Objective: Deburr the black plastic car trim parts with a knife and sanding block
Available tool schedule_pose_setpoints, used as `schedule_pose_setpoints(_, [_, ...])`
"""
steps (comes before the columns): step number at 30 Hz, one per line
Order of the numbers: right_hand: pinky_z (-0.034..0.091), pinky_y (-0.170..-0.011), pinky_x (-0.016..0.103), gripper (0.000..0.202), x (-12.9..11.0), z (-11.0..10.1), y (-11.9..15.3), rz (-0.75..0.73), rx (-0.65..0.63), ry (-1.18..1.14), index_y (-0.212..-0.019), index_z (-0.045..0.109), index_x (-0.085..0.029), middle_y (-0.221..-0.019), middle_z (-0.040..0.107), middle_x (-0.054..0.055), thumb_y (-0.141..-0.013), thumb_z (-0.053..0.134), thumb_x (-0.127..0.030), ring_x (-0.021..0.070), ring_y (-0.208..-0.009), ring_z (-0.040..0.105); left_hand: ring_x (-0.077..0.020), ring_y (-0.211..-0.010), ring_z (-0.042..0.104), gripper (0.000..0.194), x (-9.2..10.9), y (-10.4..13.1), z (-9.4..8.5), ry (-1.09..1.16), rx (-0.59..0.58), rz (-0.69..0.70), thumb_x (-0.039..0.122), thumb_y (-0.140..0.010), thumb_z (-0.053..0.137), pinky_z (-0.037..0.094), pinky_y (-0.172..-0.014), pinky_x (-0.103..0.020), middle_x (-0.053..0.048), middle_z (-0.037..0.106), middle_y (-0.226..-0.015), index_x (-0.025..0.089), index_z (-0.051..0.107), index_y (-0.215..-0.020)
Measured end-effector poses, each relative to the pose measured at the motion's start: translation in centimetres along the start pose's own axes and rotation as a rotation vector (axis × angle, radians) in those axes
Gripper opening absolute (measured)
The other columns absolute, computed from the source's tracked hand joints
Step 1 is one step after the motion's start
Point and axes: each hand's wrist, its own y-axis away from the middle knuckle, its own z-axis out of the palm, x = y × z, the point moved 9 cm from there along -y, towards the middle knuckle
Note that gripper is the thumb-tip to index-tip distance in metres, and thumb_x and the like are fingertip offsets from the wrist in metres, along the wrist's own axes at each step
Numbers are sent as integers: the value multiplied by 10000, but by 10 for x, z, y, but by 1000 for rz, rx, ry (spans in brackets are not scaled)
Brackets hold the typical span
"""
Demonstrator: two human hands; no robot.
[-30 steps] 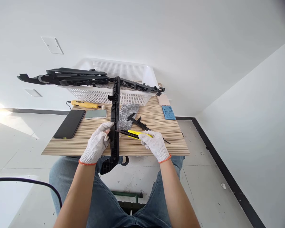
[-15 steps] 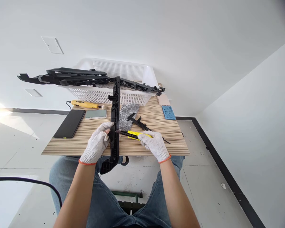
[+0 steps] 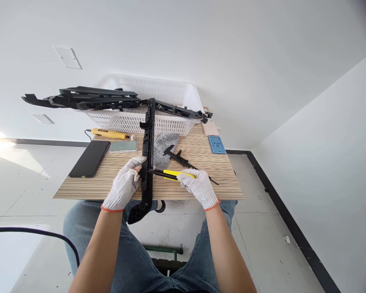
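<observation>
A long black plastic trim piece [image 3: 148,140] runs front to back across the table, its near end jutting past the front edge. Its far end meets the basket's rim. My left hand [image 3: 123,184], in a white knit glove, is closed around the piece's left edge. My gloved right hand [image 3: 198,185] grips a yellow utility knife [image 3: 171,174] and points it leftward. The dark blade end lies at the trim piece's right edge, near my left fingertips. Whether the blade cuts into the plastic is too small to tell.
Behind stands a white slotted basket [image 3: 134,122] heaped with black plastic parts [image 3: 94,99]. On the striped table [image 3: 183,191] lie black calipers [image 3: 179,156], grey sandpaper [image 3: 163,150], a blue card [image 3: 216,144], a black phone [image 3: 90,159], a green-grey block [image 3: 123,146] and a yellow rotary tool [image 3: 110,134].
The knife's blade end has shifted slightly toward me and left against the trim piece. My left hand keeps its hold in the same place.
</observation>
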Motion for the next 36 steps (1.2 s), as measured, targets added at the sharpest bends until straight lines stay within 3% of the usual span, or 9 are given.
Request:
schedule_pose_setpoints(5, [304, -448, 242, 429, 0, -2, -1, -7, 17, 1, -856, 801, -137, -567, 577, -4, -660, 787, -517, 95, -493, 416, -107, -603, 526, 374, -1, 0, 2, 12, -26, -1, 254, -616, 760, 441, -512, -194, 10, 627, -796, 203, 715, -983])
schedule_pose_setpoints(10, [295, -441, 241, 417, 1, 1, -1, -1, -28, 42, -825, 801, -144, -569, 574, -6, -650, 810, -522, 89, -486, 397, -88, -576, 498, 338, -1, -2, -3, -18, 8, 15, 270, -647, 777, 372, -453, -167, 13, 621, -785, 199, 719, -972])
schedule_pose_setpoints(16, [291, -442, 236, 396, 0, 2, -1, -2, -47, 45, -806, 799, -139, -563, 567, -9, -648, 814, -502, 83, -489, 390, -121, -648, 584, 318, 0, -2, -2, -14, 7, 13, 273, -648, 768, 415, -482, -177, -14, 671, -837, 199, 718, -953])
schedule_pose_setpoints(20, [298, -443, 235, 432, 0, -3, -1, 2, 13, 9, -856, 803, -134, -565, 569, -6, -673, 782, -525, 85, -486, 399, -123, -639, 596, 353, -2, -1, -1, -7, 4, -1, 247, -632, 754, 436, -499, -180, 11, 635, -776, 209, 713, -981])
schedule_pose_setpoints(25, [282, -427, 237, 390, -1, 2, 0, 6, -36, 36, -796, 797, -131, -561, 573, -1, -629, 808, -484, 82, -476, 392, -125, -668, 609, 332, 1, 0, 1, -6, -5, 11, 224, -628, 732, 447, -518, -180, -1, 655, -817, 208, 702, -959])
schedule_pose_setpoints(31, [299, -431, 245, 408, 1, -1, 0, 7, -5, 7, -806, 793, -135, -546, 562, -10, -619, 805, -498, 87, -469, 392, -91, -555, 512, 336, -1, -1, -1, -21, -3, 13, 241, -649, 742, 392, -461, -177, 22, 609, -750, 199, 709, -980])
schedule_pose_setpoints(36, [313, -435, 241, 426, 3, -5, -1, -14, 26, -3, -838, 800, -138, -561, 574, -4, -657, 794, -524, 90, -479, 408, -91, -573, 521, 339, -3, 0, 0, 28, -6, -8, 236, -624, 769, 417, -491, -172, 19, 613, -748, 200, 718, -957])
